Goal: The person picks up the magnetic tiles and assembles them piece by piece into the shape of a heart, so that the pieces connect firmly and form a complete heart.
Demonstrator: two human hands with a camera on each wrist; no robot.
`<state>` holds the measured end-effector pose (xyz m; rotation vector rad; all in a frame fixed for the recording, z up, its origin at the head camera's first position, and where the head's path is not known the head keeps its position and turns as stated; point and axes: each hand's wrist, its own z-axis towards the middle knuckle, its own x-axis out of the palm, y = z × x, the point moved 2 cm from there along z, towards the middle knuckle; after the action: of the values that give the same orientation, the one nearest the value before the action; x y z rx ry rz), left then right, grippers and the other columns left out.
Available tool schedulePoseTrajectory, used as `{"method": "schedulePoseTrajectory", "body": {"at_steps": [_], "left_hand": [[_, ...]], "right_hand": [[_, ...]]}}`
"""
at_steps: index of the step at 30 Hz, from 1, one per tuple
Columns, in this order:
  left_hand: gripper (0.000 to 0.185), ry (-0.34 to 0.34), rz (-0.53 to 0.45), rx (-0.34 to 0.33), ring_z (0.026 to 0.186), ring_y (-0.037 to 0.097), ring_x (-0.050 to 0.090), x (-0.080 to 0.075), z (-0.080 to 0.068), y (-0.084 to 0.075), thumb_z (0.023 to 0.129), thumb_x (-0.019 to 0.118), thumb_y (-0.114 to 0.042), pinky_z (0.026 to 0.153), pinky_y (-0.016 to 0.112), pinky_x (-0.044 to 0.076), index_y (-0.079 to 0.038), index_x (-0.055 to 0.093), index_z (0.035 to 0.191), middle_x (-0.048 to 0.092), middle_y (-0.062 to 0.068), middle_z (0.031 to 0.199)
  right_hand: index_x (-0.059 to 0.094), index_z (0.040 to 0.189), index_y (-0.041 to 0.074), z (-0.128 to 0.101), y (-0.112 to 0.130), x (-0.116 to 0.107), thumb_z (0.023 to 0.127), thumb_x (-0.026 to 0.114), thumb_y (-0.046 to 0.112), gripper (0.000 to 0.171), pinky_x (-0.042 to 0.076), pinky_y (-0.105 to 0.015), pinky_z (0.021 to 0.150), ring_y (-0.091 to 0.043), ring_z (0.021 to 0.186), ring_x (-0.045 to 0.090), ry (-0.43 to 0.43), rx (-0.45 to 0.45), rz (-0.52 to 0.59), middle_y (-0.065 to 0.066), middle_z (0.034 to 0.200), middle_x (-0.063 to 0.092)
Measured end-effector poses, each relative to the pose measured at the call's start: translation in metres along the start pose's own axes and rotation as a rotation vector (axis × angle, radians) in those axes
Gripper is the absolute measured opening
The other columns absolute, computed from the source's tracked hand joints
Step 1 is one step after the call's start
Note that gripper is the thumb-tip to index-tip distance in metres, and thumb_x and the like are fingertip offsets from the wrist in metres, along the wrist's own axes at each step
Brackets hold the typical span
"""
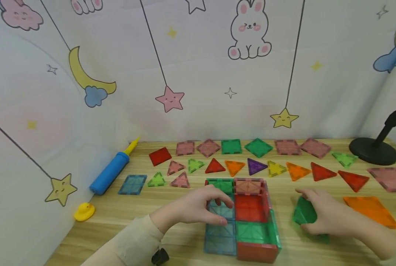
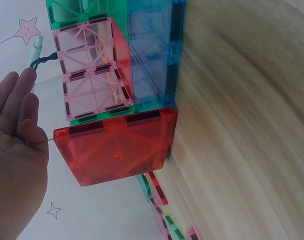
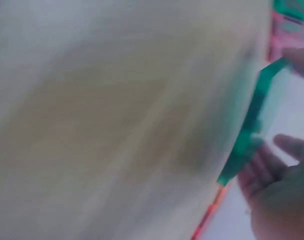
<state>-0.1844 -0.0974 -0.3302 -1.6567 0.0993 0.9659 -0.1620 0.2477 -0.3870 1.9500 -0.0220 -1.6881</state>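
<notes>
On the table is a box-like structure of translucent magnetic tiles, with blue floor tiles on its left and a red floor tile on its right. Green and pink walls stand at its back and right, and a reddish wall closes the front. My left hand hovers over the blue tiles, fingers loosely bent, holding nothing. In the left wrist view a red tile stands upright beside the structure's pink tiles. Right of the structure, my right hand holds a green magnetic tile between thumb and fingers.
Several loose triangle and square tiles lie in rows behind the structure. An orange tile lies right of my right hand. At the left are a blue pump, a yellow toy duck and a blue square tile. A black stand is back right.
</notes>
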Motion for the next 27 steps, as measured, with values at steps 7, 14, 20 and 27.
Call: {"method": "schedulePoseTrajectory", "body": {"at_steps": [7, 14, 20, 27], "left_hand": [[0.045, -0.010, 0.013, -0.004, 0.105, 0.013, 0.050, 0.001, 0.003, -0.001, 0.085, 0.070, -0.022, 0.082, 0.034, 0.047, -0.017, 0.056, 0.128, 0.054, -0.011, 0.121], [0.068, -0.083, 0.004, -0.013, 0.112, 0.010, 0.047, 0.005, 0.011, -0.005, 0.081, 0.075, -0.022, 0.090, 0.026, 0.042, -0.014, 0.043, 0.140, 0.049, -0.003, 0.133], [0.083, -0.108, -0.125, 0.051, 0.124, 0.012, 0.041, 0.016, 0.018, -0.008, 0.079, 0.076, -0.011, 0.097, 0.028, 0.039, -0.016, 0.028, 0.146, 0.037, 0.001, 0.143], [0.087, -0.163, -0.174, 0.095, 0.123, 0.020, 0.042, 0.024, 0.020, -0.009, 0.076, 0.077, -0.007, 0.095, 0.035, 0.041, -0.017, 0.026, 0.145, 0.034, 0.000, 0.141]], "right_hand": [[0.042, 0.135, 0.008, -0.003, 0.040, -0.029, 0.069, 0.083, 0.033, 0.082, 0.049, -0.033, 0.075, -0.009, 0.097, 0.046, -0.245, -0.243, 0.087, -0.005, 0.123, 0.047], [0.042, 0.136, 0.014, 0.005, 0.089, -0.031, 0.071, 0.081, 0.035, 0.078, 0.049, -0.031, 0.079, -0.008, 0.099, 0.046, -0.215, -0.359, 0.160, 0.001, 0.124, 0.044], [0.038, 0.135, 0.010, 0.018, 0.116, -0.025, 0.072, 0.082, 0.022, 0.078, 0.046, -0.026, 0.088, -0.011, 0.107, 0.047, -0.251, -0.499, 0.300, 0.000, 0.127, 0.039], [0.036, 0.134, 0.006, 0.027, 0.131, -0.020, 0.071, 0.082, 0.018, 0.079, 0.049, -0.026, 0.082, -0.011, 0.100, 0.049, -0.274, -0.549, 0.370, -0.003, 0.123, 0.039]]}}
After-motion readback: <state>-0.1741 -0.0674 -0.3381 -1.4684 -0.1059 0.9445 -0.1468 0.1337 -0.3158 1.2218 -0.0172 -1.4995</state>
